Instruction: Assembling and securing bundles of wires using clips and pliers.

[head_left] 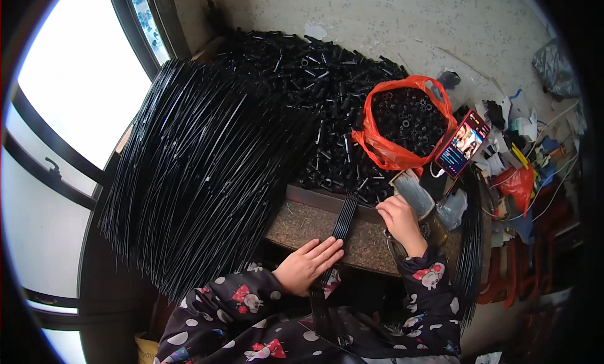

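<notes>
Lying mid-table: one flat band (pixel 343 220) of thin, glossy black strips, slanting toward a straight dark rail (pixel 321 198). Covers its near part with the left hand (pixel 309 263), palm down, fingers straight and slightly parted. Narrows the fingertips of the right hand (pixel 400 218) to a pinch just right of the band's far end; cannot tell of any strip held there. Beneath, one table (pixel 302 224), hard, speckled brown. Two sheaves of slender black strands: one huge and bristling to the left (pixel 195 169), one narrow to the right (pixel 470 238). Far side: short, smooth black tubes (pixel 327 81), heaped past counting. To their right, one crinkled red plastic bag (pixel 384 151), open, full of small black rings (pixel 409 122); just beside, one slim phone (pixel 462 144), screen lit.
</notes>
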Demonstrator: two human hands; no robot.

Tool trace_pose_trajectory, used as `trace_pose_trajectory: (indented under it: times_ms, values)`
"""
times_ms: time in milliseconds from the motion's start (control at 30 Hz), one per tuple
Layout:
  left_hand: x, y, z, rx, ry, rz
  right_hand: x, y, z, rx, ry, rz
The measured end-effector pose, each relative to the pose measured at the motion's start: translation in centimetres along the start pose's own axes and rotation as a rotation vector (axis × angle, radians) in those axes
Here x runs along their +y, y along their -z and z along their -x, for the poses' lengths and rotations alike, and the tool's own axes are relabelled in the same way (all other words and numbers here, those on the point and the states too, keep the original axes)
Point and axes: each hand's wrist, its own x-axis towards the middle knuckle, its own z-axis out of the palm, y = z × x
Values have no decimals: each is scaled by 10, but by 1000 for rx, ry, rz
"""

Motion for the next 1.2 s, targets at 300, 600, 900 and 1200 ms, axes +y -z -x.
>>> trace_pose_trajectory:
  times_ms: [300,600,900,1200]
  values:
    - [-2,2,-1,23,9,12,-6,-2,-10,-37,-55,-153]
    - [4,3,-5,5,-60,-39,-23,-26,-14,52,-129,-60]
    - [8,2,-5,22,-21,-108,45,34,18,212,-313,363]
    - [21,-6,5,-1,37,-97,16,30,3,215,-123,329]
